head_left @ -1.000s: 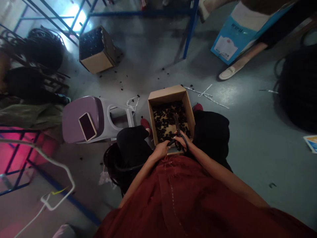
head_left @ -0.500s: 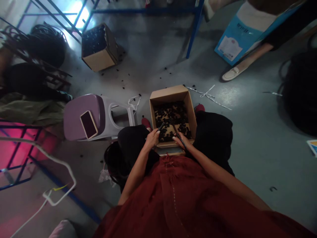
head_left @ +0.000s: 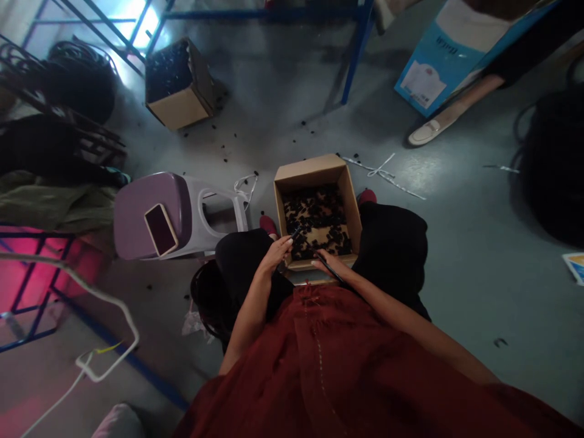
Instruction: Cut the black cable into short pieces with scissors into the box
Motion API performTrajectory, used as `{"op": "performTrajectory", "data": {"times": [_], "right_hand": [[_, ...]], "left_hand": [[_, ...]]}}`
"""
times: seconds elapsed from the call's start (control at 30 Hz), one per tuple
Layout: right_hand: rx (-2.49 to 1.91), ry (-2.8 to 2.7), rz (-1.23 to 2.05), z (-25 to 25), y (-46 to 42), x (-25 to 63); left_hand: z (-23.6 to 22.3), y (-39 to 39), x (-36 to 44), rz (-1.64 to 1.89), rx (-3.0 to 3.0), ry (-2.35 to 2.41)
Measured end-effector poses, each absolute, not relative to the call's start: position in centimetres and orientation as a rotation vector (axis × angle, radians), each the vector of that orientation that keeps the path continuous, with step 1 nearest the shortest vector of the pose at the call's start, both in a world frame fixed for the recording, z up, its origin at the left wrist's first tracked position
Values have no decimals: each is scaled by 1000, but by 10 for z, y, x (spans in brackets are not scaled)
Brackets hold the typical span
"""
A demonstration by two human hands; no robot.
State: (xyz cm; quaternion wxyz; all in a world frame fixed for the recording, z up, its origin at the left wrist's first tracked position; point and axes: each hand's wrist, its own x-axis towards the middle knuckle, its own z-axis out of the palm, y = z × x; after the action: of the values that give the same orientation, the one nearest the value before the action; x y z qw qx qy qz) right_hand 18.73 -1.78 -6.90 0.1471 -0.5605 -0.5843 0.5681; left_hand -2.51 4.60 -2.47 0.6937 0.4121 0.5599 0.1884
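Note:
An open cardboard box stands between my black-clad knees, holding many small black pieces over its bottom. My left hand rests at the box's near left corner, fingers pinched on a small dark strip. At the near rim lies my right hand, gripping slim dark scissors that point down and to the right, away from the box. Part of the scissors is hidden by my fingers, and their shape is hard to make out.
A second cardboard box of black pieces stands on the grey floor, with black scraps scattered around it. To my left is a lilac stool bearing a phone. A co-worker's leg and white shoe show at upper right, beside blue metal framing.
My hands have moved apart. The scissors, upright over the box earlier, now lie low at the near rim in my right hand, pointing down and to the right.

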Motion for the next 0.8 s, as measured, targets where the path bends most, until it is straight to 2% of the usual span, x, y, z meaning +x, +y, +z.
{"op": "performTrajectory", "data": {"times": [0.8], "right_hand": [[-1565,-1683,1698,-76,-16,189]], "left_hand": [[-27,48,-19,277,923,1188]]}}
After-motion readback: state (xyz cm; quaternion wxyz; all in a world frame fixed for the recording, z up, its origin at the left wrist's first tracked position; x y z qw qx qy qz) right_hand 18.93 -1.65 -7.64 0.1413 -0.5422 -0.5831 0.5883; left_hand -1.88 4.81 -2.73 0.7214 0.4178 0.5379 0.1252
